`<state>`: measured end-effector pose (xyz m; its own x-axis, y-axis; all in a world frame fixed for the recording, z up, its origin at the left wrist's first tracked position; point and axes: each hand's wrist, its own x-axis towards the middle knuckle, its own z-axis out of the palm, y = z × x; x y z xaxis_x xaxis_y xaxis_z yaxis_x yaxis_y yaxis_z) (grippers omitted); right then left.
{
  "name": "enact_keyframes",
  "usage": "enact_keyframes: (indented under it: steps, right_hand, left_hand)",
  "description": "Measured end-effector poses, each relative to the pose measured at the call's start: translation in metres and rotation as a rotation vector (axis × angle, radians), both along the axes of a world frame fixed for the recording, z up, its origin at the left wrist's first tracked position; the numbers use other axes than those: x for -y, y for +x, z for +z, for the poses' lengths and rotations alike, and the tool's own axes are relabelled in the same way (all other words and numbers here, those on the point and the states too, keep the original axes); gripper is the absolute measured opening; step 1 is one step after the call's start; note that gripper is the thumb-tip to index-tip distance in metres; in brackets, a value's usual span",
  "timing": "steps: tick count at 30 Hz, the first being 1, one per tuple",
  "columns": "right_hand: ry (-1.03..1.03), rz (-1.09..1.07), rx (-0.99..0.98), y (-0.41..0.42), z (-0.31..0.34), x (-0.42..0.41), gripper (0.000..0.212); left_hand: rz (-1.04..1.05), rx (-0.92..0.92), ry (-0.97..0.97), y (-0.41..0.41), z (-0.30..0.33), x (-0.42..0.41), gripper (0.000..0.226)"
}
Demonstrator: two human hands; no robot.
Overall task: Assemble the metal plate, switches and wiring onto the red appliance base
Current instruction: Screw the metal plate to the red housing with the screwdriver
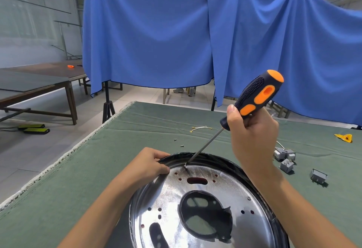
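Right hand (pixel 252 136) grips screwdriver (pixel 256 95), tip on metal plate (pixel 195 208) near its upper rim, lower centre of frame. Left hand (pixel 150 164) pinches plate's rim. Grey switches (pixel 287 158) lie right on green tabletop (pixel 78 169).

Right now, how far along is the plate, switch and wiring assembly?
Done: the metal plate sits in the base, with one screw already in near its right rim.
In hand: the right hand holds the screwdriver with its tip at the plate's far edge, while the left hand steadies the rim.
Left: two loose screws, the grey switches and the short wire lie on the green cloth, unmounted.
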<state>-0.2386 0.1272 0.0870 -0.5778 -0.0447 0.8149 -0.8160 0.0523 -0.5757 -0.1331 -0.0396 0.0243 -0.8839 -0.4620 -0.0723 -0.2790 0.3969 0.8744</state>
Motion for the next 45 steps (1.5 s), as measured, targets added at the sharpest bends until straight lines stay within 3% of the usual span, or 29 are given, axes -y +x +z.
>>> enact_keyframes:
  steps: [9,32,45]
  right_hand:
    - [-0.049,0.001,-0.006,0.002,0.003,-0.002,0.037]
    - [-0.025,0.035,-0.025,0.003,0.005,0.001,0.044]
    - [0.039,0.041,-0.1,0.008,0.008,0.007,0.027]
  left_hand:
    - [0.01,0.006,0.001,0.001,0.002,0.0,0.042]
    - [0.002,-0.004,0.005,-0.002,-0.008,0.005,0.038]
    - [-0.003,-0.018,-0.007,-0.002,-0.01,0.006,0.034]
